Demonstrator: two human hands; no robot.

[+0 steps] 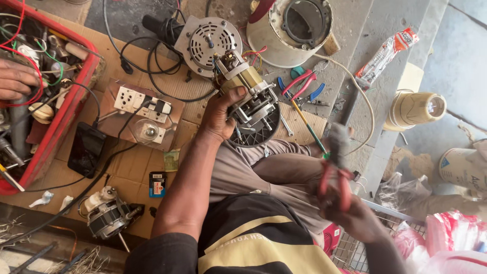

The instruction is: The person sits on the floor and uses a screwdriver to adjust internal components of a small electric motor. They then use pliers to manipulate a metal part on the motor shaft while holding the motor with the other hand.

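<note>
My left hand [219, 115] grips a small electric motor [249, 96] with a yellowish winding and coloured wires, held above my lap. Under it lies a dark round grille part [259, 133]. My right hand [355, 215], blurred, holds red-handled pliers [336, 172] near my right knee, jaws pointing up. The two hands are apart.
Another person's hand [15, 78] rests in a red crate [66, 114] of parts and wires. On the cardboard are a socket board [139, 114], a black phone [86, 148], a second motor [109, 215], and a round fan motor [212, 43]. A white appliance housing [289, 33], blue and red pliers [299, 86] and a screwdriver [307, 122] lie beyond.
</note>
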